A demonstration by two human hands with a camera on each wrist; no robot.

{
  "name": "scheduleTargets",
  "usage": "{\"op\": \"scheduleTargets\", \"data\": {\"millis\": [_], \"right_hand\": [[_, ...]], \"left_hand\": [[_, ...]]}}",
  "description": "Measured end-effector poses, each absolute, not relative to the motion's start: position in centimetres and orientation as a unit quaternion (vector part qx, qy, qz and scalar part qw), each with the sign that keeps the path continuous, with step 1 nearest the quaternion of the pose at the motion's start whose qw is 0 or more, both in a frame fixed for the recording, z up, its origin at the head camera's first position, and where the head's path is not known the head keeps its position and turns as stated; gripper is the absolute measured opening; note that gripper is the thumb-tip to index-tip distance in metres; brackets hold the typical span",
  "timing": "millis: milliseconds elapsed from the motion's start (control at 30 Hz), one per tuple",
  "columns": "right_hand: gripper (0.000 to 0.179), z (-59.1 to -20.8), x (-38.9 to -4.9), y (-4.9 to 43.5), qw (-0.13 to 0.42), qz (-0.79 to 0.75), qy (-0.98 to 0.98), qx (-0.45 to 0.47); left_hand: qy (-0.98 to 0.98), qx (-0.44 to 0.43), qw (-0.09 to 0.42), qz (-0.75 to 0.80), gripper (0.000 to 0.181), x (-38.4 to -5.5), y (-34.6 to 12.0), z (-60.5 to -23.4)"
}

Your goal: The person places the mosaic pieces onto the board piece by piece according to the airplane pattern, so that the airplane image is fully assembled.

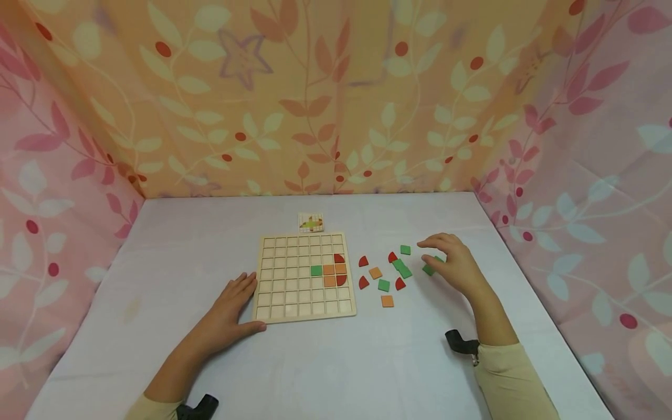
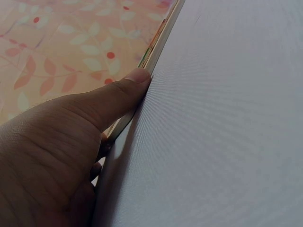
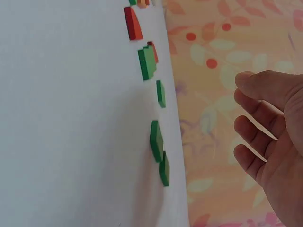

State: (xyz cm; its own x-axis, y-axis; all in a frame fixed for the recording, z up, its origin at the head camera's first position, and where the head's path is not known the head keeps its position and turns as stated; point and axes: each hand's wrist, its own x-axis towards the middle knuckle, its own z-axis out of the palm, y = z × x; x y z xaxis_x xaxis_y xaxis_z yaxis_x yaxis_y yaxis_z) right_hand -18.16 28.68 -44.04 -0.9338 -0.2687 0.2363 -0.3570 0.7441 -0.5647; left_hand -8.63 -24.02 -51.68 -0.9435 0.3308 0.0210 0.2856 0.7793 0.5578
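Note:
A wooden grid board lies on the table, bearing a green square, orange squares and two red quarter-round pieces toward its right side. My left hand rests at the board's left edge, fingers extended along it and thumb at the near corner; in the left wrist view the thumb touches the board's side. My right hand hovers above the table at the right, fingers loosely bent with nothing between them. Below it lie green tiles, partly hidden by the hand in the head view.
Between the board and my right hand are scattered loose red quarter-rounds, orange squares and green squares. A small pattern card sits behind the board. Patterned cloth walls surround the white table at the back and sides.

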Motion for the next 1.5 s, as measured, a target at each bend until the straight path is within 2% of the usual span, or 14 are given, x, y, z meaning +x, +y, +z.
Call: {"op": "scheduleTargets", "data": {"millis": [300, 700, 933, 1500], "right_hand": [[0.030, -46.2, -18.3, 30.3, 0.028, 0.329, -0.933, 0.142], [0.035, -48.4, -18.5, 32.1, -0.013, 0.324, -0.933, 0.154], [0.037, -49.0, -18.4, 32.5, -0.008, 0.321, -0.930, 0.178], [0.033, -49.6, -18.5, 32.7, 0.000, 0.306, -0.937, 0.171]], "left_hand": [[0.942, 0.163, 0.043, 0.291, 0.113, -8.6, -24.0, -51.6], [0.943, 0.161, 0.045, 0.288, 0.114, -8.7, -24.0, -51.6], [0.944, 0.158, 0.044, 0.287, 0.115, -8.7, -24.0, -51.7], [0.942, 0.163, 0.043, 0.291, 0.115, -8.6, -24.1, -51.7]]}}
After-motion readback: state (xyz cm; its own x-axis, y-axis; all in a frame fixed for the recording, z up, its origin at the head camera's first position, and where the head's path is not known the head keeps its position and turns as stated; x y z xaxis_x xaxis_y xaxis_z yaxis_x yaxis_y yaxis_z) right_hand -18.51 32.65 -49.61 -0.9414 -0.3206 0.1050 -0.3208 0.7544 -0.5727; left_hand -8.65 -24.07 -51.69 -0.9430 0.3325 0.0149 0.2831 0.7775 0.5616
